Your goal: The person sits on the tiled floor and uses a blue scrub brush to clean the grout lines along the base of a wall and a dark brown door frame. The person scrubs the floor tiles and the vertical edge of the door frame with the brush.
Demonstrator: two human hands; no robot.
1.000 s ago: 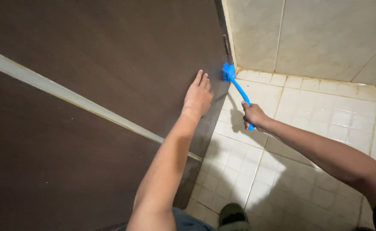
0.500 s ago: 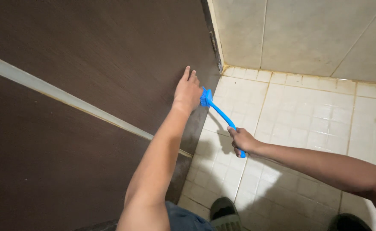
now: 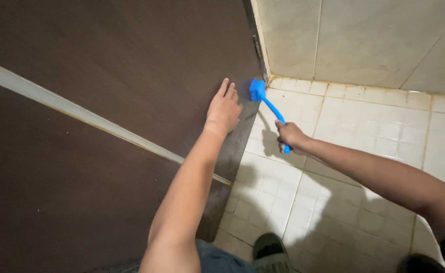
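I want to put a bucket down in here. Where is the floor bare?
The tiled floor is bare between the right forearm and the back wall. It is crowded near the dark door: the left hand presses it, the right hand holds the blue brush there.

A tiled bathroom or washroom; small pale square floor tiles (image 3: 364,131) fill the lower right, larger wall tiles (image 3: 364,40) the upper right; a dark brown door (image 3: 106,65) spans the left.

Pale strip (image 3: 81,114) running diagonally across the door face; tiled wall (image 3: 364,40) at the upper right; dark shoe (image 3: 270,253) at the floor's lower edge.
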